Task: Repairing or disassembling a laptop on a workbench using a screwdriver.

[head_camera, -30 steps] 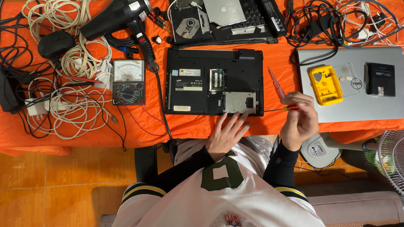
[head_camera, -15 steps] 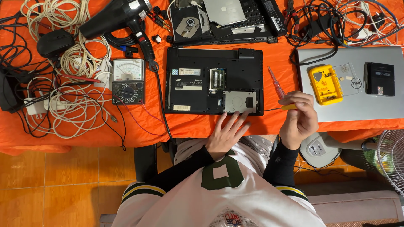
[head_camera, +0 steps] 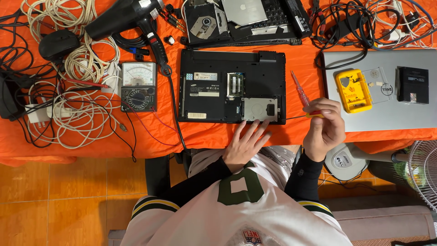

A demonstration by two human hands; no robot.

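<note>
A black laptop [head_camera: 214,86] lies upside down on the orange cloth, its memory bay uncovered and a silver drive plate [head_camera: 259,109] at its near right corner. My left hand [head_camera: 246,143] rests flat at the table's near edge, fingertips touching the laptop's front rim below that plate. My right hand [head_camera: 324,130] grips a thin screwdriver with a yellow and red handle [head_camera: 314,115]; its shaft points left toward the laptop's right corner. A second red-handled screwdriver [head_camera: 299,89] lies on the cloth just above my right hand.
An analog multimeter [head_camera: 138,86] and coiled white cables [head_camera: 77,114] lie to the left, a black heat gun [head_camera: 132,20] behind. A silver closed laptop [head_camera: 409,114] at right carries a yellow tool case [head_camera: 353,90]. A dismantled laptop [head_camera: 250,20] sits at the back. A fan [head_camera: 423,166] stands at lower right.
My right hand has shifted slightly with the screwdriver beside the laptop's right corner. The left hand stays at the front rim.
</note>
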